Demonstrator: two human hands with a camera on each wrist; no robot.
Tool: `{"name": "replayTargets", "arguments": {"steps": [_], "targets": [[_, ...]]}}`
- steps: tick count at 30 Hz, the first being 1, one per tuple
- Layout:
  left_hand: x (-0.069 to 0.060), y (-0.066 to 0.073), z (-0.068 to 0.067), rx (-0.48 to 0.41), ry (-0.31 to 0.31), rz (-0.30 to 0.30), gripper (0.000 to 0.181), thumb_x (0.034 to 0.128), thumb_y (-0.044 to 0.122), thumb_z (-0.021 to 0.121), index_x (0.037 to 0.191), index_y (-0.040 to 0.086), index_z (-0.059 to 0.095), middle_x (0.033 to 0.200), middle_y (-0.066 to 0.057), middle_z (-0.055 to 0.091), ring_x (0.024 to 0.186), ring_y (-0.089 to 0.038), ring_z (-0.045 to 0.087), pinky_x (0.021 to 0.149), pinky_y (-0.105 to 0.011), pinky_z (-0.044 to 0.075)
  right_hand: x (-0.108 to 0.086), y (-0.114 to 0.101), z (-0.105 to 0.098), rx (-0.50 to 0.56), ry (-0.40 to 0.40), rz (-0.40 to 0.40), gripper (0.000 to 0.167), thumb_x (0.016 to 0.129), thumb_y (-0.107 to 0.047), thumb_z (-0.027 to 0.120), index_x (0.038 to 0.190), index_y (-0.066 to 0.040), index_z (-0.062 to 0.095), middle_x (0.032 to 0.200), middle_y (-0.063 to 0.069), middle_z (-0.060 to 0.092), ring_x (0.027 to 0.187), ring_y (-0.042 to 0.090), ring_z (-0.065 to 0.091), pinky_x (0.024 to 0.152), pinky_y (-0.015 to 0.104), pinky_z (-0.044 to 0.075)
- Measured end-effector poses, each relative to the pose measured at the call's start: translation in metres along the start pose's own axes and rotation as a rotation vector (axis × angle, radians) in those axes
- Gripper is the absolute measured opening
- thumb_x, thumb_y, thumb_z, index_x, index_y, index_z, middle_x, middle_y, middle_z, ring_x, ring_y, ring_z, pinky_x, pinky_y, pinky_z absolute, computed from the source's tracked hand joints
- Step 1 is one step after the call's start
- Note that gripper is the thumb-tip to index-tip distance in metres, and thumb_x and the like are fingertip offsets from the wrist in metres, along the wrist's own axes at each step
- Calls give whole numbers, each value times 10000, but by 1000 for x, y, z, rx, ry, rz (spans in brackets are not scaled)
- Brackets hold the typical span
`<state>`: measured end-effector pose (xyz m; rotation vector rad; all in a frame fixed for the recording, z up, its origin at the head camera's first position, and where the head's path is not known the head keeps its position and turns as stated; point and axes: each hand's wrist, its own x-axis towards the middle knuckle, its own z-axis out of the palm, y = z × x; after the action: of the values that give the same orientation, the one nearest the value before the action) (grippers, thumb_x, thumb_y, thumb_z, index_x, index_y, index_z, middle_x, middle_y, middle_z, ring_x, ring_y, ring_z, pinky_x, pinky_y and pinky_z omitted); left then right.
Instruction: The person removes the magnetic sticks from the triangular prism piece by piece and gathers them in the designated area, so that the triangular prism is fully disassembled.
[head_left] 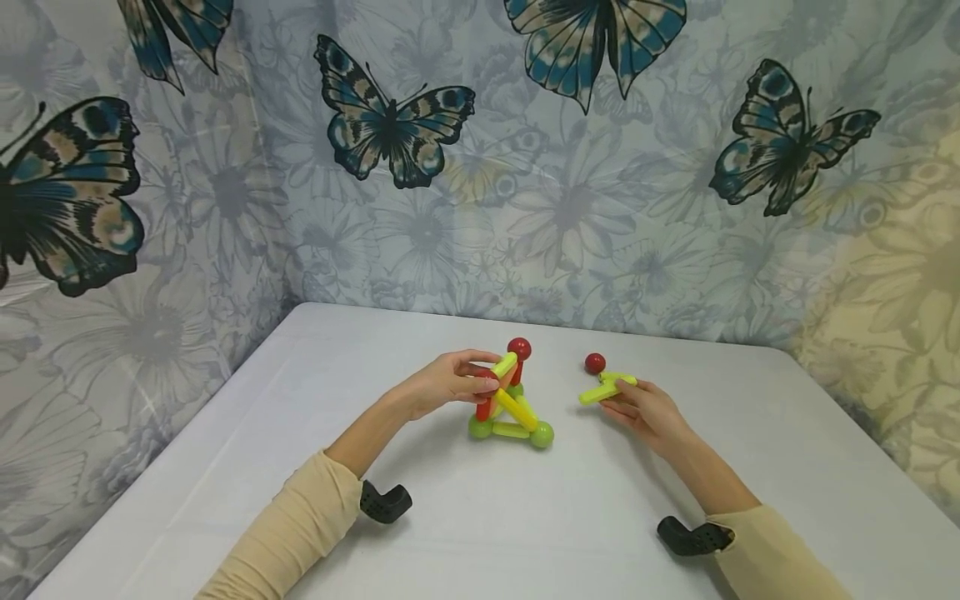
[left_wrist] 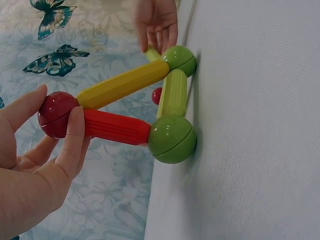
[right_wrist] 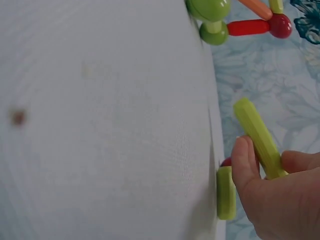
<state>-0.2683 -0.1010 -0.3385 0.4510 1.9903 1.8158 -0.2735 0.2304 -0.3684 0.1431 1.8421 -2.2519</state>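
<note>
A structure of magnetic sticks and balls stands on the table. My left hand (head_left: 442, 387) grips one of its upper red balls (left_wrist: 57, 114) between thumb and fingers. From that ball a yellow stick (left_wrist: 125, 84) and a red stick (left_wrist: 117, 127) slope down to green balls (left_wrist: 172, 140) at the base, which a yellow-green stick (head_left: 512, 430) joins. A second red ball (head_left: 519, 348) tops the far side. To the right of the structure, my right hand (head_left: 648, 417) pinches a loose yellow-green stick (right_wrist: 257, 135), held apart from it.
Another yellow-green stick (right_wrist: 226, 192) lies on the white table (head_left: 420, 533) beside my right hand. A loose red ball (head_left: 595, 363) sits just behind it. A patterned butterfly backdrop (head_left: 525, 225) rises behind the table. Black wrist mounts (head_left: 386, 502) project from both sleeves.
</note>
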Motion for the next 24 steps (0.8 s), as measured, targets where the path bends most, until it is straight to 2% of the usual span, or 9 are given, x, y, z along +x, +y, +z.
{"name": "replayTargets", "arguments": {"steps": [5,12,14,18,21,24], "targets": [[0,0,0,5,4,-3,471,919,98,641,1363,61,488,1214,-154,562,1003,-231,614,881,-339,511,-1,0,-7,0,4,21,668,1021,-134,433,1473,57,-21,1198,193,422,915,181,651,947,352,458],[-1,1,1,4,1,3,469,923,95,636,1363,51,483,1209,-155,564,1003,-232,614,881,-335,511,-3,-1,-16,-76,43,48,739,1011,-122,457,1481,49,-87,1297,227,350,894,132,643,933,325,469],[-1,2,2,8,4,1,468,922,94,636,1363,52,484,1209,-154,564,1003,-231,614,880,-335,511,-4,-1,-19,-105,60,63,759,1004,-114,471,1479,49,-99,1242,202,418,868,120,648,908,311,487],[-1,2,2,10,6,1,468,922,92,636,1364,55,485,1214,-156,562,1007,-232,613,879,-335,512,-4,-2,-25,-165,111,98,743,991,-114,507,1478,74,-21,1003,112,574,800,130,659,829,300,532],[-1,2,2,9,4,2,467,924,89,632,1365,54,483,1218,-158,558,1009,-234,612,879,-336,512,-4,-2,-29,-192,143,123,711,988,-131,521,1464,88,40,898,79,602,761,141,658,781,299,550],[-1,1,2,9,4,2,464,925,87,630,1364,51,483,1218,-160,556,1008,-236,611,879,-337,512,-4,-2,-32,-193,149,144,687,990,-134,519,1452,87,62,866,75,602,751,144,657,772,301,553]]}}
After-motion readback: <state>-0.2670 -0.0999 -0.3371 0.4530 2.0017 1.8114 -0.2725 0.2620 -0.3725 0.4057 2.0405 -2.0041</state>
